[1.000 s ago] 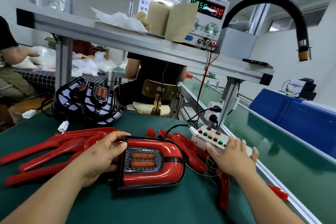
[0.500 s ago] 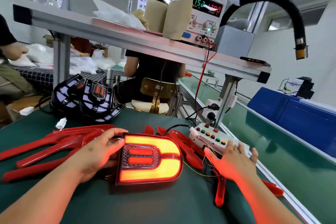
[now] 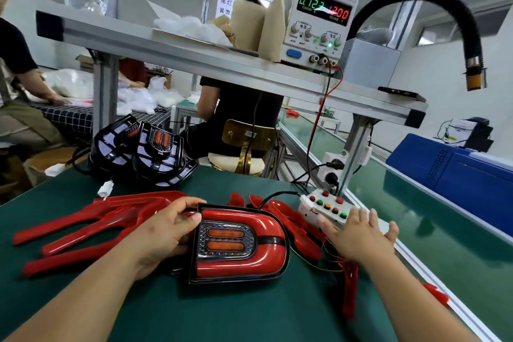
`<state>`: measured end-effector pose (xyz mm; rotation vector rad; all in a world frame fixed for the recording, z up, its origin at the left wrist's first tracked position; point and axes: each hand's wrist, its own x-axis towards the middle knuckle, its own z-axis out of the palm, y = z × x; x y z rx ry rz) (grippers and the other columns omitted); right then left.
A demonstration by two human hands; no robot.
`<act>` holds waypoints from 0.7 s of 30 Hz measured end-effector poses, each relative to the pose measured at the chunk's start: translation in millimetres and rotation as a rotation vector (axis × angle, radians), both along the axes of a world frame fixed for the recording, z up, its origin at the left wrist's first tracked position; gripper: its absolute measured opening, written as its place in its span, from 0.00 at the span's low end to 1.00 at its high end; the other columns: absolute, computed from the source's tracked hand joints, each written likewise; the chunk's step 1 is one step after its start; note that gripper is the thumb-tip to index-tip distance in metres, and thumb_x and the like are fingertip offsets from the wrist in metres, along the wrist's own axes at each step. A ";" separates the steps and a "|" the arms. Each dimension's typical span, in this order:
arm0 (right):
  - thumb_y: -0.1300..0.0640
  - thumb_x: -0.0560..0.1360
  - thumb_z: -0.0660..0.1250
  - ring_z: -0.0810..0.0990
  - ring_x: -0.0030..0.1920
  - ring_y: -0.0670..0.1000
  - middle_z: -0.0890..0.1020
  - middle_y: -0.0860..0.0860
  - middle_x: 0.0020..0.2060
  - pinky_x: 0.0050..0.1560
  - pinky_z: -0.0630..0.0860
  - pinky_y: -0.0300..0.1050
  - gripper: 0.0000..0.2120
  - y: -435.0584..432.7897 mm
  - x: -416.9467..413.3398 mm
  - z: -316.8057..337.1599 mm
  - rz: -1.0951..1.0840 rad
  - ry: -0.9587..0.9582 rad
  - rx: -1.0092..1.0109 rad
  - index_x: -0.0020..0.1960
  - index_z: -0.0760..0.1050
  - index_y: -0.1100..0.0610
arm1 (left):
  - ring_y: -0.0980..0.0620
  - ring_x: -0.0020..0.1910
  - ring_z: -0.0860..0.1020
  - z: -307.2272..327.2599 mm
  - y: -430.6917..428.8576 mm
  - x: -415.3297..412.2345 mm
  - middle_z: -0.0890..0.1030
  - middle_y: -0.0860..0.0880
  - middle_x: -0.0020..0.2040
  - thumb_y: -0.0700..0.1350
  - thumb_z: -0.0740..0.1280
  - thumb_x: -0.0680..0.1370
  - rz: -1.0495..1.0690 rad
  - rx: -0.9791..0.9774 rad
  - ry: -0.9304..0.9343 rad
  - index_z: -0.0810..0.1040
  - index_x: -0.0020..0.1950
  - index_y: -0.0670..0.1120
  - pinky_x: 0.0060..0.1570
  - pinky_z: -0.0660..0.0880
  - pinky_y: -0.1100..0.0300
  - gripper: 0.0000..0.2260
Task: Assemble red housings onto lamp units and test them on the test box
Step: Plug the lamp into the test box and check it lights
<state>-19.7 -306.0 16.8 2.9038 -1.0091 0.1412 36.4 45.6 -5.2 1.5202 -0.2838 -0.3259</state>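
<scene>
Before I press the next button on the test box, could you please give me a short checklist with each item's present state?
1. Lamp held steady: ok. The left hand grips the left edge of the lamp.
2. Red housing seated: looks ok from above; underside cannot tell.
3. Power supply on: ok, both displays lit.
4. Right hand at the test box: ok, spread open at its near end; which button it will reach, cannot tell.
5. Lamp plugged in: cannot tell. A black cable runs towards the box, but its ends are hidden.
</scene>
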 end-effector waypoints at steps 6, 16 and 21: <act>0.20 0.65 0.33 0.37 0.78 0.50 0.44 0.51 0.80 0.72 0.33 0.64 0.55 16.1 31.6 0.5 0.109 0.009 0.000 0.80 0.44 0.56 | 0.46 0.46 0.85 -0.6 -0.8 1.2 0.85 0.43 0.46 0.41 0.62 0.82 -0.002 -0.004 0.000 0.77 0.59 0.53 0.38 0.81 0.56 0.10; 0.19 0.59 0.30 0.38 0.78 0.51 0.48 0.52 0.80 0.72 0.35 0.65 0.61 16.0 44.7 -11.8 0.138 0.014 -0.039 0.79 0.53 0.57 | 0.42 0.53 0.83 -7.2 0.7 6.9 0.84 0.42 0.52 0.41 0.62 0.82 0.009 0.014 -0.026 0.78 0.59 0.54 0.55 0.79 0.44 0.10; 0.19 0.58 0.30 0.38 0.78 0.51 0.48 0.52 0.80 0.72 0.34 0.65 0.62 15.0 46.7 -14.0 0.135 0.014 -0.047 0.78 0.55 0.56 | 0.41 0.54 0.82 -7.3 0.6 7.6 0.84 0.41 0.53 0.42 0.62 0.82 0.013 0.016 -0.030 0.78 0.58 0.55 0.58 0.77 0.40 0.11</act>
